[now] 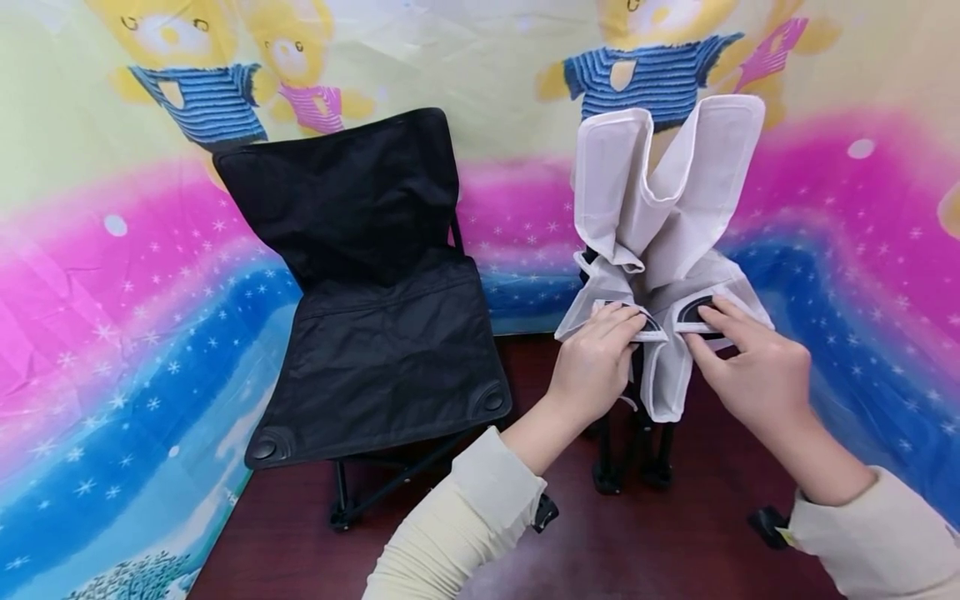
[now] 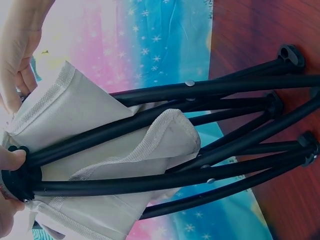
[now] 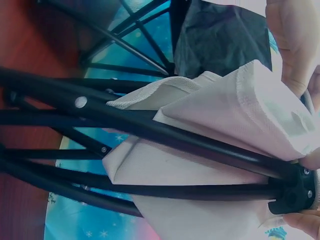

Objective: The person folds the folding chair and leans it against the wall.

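A white folding chair (image 1: 667,192) stands partly folded on the right, its fabric back bent into a deep V and its seat bunched. My left hand (image 1: 596,358) grips the seat's left front corner, fingers on the dark corner patch. The right front corner is pinched by my right hand (image 1: 757,367), thumb below and fingers above. Both wrist views show black frame tubes (image 2: 115,130) drawn close together under the loose fabric. At each held corner sits a black plastic joint (image 3: 295,190), with fingertips against it. Some of the lower frame is hidden behind the fabric.
An unfolded black folding chair (image 1: 390,358) stands on the left, near the white one. Both rest on a dark red wood-like surface (image 1: 600,550). Behind hangs a colourful backdrop (image 1: 517,192) with cartoon bears and snowflakes.
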The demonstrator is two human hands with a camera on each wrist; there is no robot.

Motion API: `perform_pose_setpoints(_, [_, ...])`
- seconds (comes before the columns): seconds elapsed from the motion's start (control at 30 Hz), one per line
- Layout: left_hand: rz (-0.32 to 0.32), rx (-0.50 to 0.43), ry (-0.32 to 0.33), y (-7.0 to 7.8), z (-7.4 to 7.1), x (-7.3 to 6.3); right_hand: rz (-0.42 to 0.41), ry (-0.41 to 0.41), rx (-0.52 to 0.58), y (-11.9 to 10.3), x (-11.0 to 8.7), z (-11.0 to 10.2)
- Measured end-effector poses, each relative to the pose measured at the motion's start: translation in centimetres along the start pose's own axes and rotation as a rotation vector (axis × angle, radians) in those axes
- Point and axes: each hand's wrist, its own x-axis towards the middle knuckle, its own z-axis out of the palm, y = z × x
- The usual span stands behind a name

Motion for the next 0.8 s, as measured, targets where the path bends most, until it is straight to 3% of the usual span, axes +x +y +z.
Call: perform_pose_setpoints(0.8, [0.007,0.007,-0.046,-0.07,0.03,0.53,-0.106,0.016,0.011,0.22,0.26,0.27])
